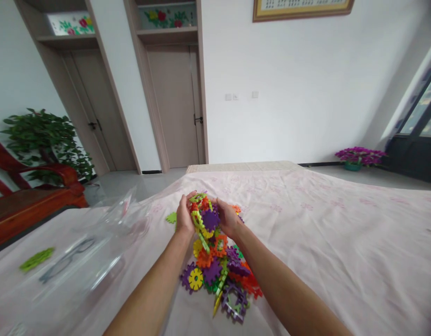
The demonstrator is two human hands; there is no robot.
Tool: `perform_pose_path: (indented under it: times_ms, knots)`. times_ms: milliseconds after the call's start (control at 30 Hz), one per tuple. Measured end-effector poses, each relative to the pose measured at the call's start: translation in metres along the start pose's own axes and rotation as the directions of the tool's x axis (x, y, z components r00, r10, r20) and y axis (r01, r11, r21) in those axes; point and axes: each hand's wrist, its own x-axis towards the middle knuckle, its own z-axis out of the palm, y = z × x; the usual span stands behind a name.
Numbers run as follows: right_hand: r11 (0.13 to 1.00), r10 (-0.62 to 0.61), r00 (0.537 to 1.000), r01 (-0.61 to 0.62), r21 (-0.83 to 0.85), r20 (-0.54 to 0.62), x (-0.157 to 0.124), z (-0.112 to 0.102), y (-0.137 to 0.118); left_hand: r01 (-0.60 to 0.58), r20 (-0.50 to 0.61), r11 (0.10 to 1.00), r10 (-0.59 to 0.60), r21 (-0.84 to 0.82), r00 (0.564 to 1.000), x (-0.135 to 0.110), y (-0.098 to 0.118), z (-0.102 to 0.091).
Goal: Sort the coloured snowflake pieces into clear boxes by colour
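Both hands are cupped around a heap of colourful plastic gear pieces in the middle of the bed-like surface. My left hand curves along the heap's left side, and my right hand presses in from the right. Purple, green, yellow and orange gears show between the palms; some fingertips are hidden behind them. More gears spill toward me between my forearms, among them a yellow gear and a purple gear with a hollow middle. A light green gear lies just left of my left hand.
A clear plastic bag lies on the left of the pale pink sheet, near a separate green gear piece. A red wooden chair and a leafy plant stand beyond on the left. Purple flowers are at the far right.
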Motion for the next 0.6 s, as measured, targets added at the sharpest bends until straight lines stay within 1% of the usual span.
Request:
perform_pose_path:
  times_ms: [67, 100, 133, 167, 233, 300, 367, 433, 533, 567, 600]
  knots:
    - [0.998, -0.014, 0.999, 0.016, -0.069, 0.033, -0.007, -0.002, -0.011, -0.048, -0.028, 0.99, 0.045, -0.134, 0.999, 0.001, 0.011, -0.005]
    - [0.99, -0.019, 0.999, 0.024, -0.136, 0.038, -0.011, -0.004, -0.016, -0.051, -0.025, 0.986, 0.048, -0.159, 0.999, 0.0, 0.014, -0.008]
    - [0.974, -0.033, 0.999, 0.042, -0.221, 0.041, -0.017, -0.008, -0.02, -0.041, -0.004, 0.989, 0.04, -0.142, 0.999, -0.002, 0.016, -0.011]
    - [0.946, -0.058, 0.997, 0.071, -0.315, 0.05, -0.023, -0.014, -0.024, -0.028, 0.021, 0.995, 0.03, -0.099, 0.999, -0.006, 0.017, -0.015]
    - [0.852, -0.09, 0.988, 0.141, -0.504, 0.124, -0.037, -0.027, -0.031, -0.03, 0.086, 0.998, 0.026, 0.046, 0.996, -0.018, 0.015, -0.024]
    - [0.749, -0.027, 0.979, 0.154, -0.645, 0.202, -0.053, -0.044, -0.037, -0.082, 0.177, 0.966, 0.038, 0.245, 0.983, -0.033, 0.011, -0.036]
    - [0.629, 0.095, 0.966, 0.128, -0.766, 0.239, -0.071, -0.061, -0.04, -0.179, 0.268, 0.874, 0.059, 0.451, 0.962, -0.05, 0.006, -0.05]
    - [0.499, 0.203, 0.945, 0.126, -0.857, 0.257, -0.092, -0.076, -0.038, -0.271, 0.344, 0.733, 0.055, 0.623, 0.938, -0.068, 0.0, -0.066]
    - [0.332, 0.304, 0.91, 0.176, -0.927, 0.281, -0.123, -0.091, -0.027, -0.348, 0.462, 0.542, -0.085, 0.765, 0.883, -0.092, -0.009, -0.083]
    - [0.275, 0.316, 0.909, 0.187, -0.943, 0.272, -0.131, -0.093, -0.021, -0.373, 0.48, 0.48, -0.118, 0.794, 0.869, -0.1, -0.011, -0.086]
    - [0.216, 0.304, 0.917, 0.198, -0.956, 0.259, -0.137, -0.094, -0.013, -0.397, 0.487, 0.425, -0.125, 0.814, 0.864, -0.106, -0.013, -0.087]
